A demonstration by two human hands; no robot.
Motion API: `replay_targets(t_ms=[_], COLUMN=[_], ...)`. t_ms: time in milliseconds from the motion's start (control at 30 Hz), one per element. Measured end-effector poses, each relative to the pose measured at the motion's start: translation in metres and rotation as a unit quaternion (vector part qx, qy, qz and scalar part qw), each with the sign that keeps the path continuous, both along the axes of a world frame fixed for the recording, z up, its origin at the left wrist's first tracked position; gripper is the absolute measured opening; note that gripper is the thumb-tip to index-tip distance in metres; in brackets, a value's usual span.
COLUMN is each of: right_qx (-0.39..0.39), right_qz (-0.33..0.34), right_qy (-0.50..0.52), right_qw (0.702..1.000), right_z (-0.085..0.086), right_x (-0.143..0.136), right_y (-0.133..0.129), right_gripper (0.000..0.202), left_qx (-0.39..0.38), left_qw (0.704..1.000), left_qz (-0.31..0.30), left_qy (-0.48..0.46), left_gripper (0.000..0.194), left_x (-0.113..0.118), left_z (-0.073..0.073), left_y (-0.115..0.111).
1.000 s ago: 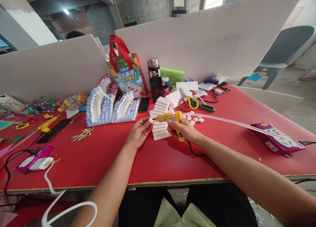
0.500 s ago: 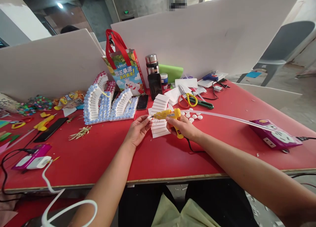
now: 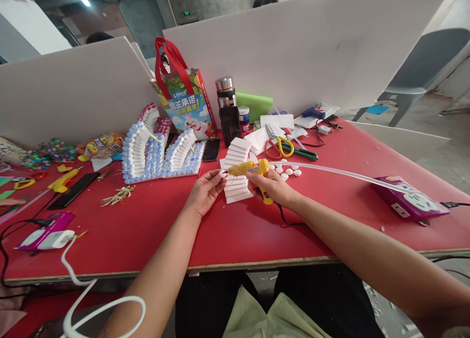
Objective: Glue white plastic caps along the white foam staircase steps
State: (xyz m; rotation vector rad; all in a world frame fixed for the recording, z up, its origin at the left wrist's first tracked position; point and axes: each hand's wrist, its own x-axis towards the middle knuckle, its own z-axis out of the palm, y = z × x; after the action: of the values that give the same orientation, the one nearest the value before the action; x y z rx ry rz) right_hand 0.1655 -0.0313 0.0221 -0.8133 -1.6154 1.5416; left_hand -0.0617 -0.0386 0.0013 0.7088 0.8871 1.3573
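My right hand (image 3: 270,187) is wrapped round a yellow glue gun (image 3: 245,168), whose nozzle points left. A long clear glue stick (image 3: 341,174) sticks out of its back. My left hand (image 3: 207,190) pinches a small white piece (image 3: 223,173), mostly hidden by the fingertips, right at the nozzle. Beneath and behind the gun lies a fanned row of white strips (image 3: 238,191). Several small white round pieces (image 3: 289,172) lie just right of the gun.
White structures with blue and dark red ends (image 3: 147,154) stand at the back left, near a bag (image 3: 189,108), a phone (image 3: 211,150) and a bottle (image 3: 225,93). Scissors (image 3: 279,147) lie behind the round pieces. Purple power strips (image 3: 411,201) sit right and left. Tall white boards (image 3: 293,59) border the table.
The view has shifted slightly. My hands keep nearly the same pose at the nozzle. Part of another person's hand now shows at the far left edge, and a head top shows above the board.
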Motion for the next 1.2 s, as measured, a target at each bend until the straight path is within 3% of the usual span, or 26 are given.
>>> replay_targets(t_ms=[1200], right_qx=[0.007], right_qz=[0.01], right_qy=[-0.009], right_qw=[1.0], right_z=[-0.0028], right_x=[0.0025], right_y=[0.0021], right_gripper=[0.054], left_qx=[-0.004], left_qw=[1.0], left_qz=[0.021], left_qy=[-0.001], left_gripper=[0.019], left_x=[0.0013], left_z=[0.0012], left_y=[0.0012])
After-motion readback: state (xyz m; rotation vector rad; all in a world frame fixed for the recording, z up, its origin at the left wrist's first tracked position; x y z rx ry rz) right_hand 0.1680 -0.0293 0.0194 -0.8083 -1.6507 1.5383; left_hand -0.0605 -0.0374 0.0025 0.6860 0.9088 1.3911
